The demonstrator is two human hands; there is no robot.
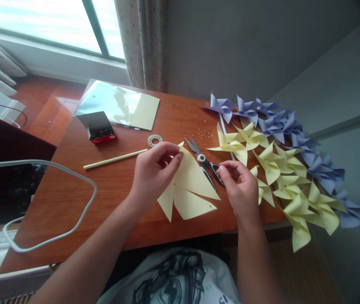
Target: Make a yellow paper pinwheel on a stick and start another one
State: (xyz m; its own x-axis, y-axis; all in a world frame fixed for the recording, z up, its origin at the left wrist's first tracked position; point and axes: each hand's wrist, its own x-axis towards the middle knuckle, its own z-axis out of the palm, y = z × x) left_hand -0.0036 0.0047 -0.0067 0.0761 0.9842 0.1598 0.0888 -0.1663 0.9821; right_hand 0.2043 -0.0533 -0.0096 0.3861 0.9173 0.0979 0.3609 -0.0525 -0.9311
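Note:
My left hand pinches the upper corner of a yellow paper sheet between thumb and fingertips. The sheet has slits cut in toward its middle, and small holes show at the centre and near one lower corner. My right hand is closed in a pinch to the right of the paper; what its fingertips hold, if anything, is too small to make out. Between the hands lie grey-and-black scissors, blades pointing away. A pale yellow stick and a tape roll rest left of the paper.
Yellow pinwheels and purple pinwheels cover the table's right side. An open red box with dark contents stands at left. Behind it lies a clear sleeve with yellow paper. A white cable loops over the left edge.

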